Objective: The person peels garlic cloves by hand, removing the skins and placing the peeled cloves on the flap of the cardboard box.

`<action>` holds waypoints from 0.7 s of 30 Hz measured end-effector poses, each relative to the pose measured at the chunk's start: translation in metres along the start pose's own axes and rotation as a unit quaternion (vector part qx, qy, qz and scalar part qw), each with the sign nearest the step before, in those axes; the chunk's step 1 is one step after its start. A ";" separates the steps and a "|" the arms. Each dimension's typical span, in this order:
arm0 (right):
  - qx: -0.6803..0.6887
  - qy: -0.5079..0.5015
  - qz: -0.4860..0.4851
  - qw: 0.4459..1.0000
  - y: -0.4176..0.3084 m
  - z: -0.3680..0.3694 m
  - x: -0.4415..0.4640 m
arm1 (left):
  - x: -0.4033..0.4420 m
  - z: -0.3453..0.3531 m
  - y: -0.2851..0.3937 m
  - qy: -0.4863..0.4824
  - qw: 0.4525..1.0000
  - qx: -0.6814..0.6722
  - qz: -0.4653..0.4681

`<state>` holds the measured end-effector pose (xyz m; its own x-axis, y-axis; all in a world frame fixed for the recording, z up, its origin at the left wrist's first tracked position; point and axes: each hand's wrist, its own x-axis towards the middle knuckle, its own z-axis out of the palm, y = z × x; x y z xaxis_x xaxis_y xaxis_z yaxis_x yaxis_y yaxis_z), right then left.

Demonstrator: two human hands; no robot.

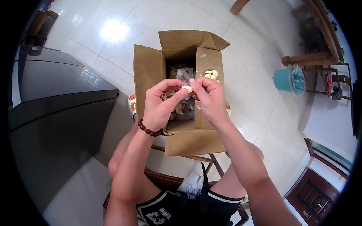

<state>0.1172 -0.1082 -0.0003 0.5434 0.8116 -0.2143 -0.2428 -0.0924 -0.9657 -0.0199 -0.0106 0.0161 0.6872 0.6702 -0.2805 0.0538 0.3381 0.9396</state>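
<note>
Between the fingertips of both hands is a small pale garlic clove, held above the open cardboard box. My left hand pinches it from the left with thumb and forefinger; a beaded bracelet circles that wrist. From the right, my right hand presses thumb and fingers against the same clove. Several peeled garlic cloves lie on the box's right flap, just beyond my right hand. Inside the box, partly hidden by my hands, are papery skins and a clear plastic bag.
A dark glossy cabinet stands to the left. On the right are a teal bucket with a plastic liner and a wooden piece of furniture. Pale tiles cover the floor, and the box stands between my legs.
</note>
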 end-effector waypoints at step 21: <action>-0.136 0.050 -0.139 0.980 -0.002 0.007 -0.002 | -0.002 0.007 -0.006 0.004 1.000 -0.018 0.005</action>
<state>0.1112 -0.1058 0.0029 0.6371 0.7683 0.0614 0.1402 -0.0372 -0.9894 -0.0162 -0.0188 0.0128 0.6811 0.6791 -0.2738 0.0210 0.3556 0.9344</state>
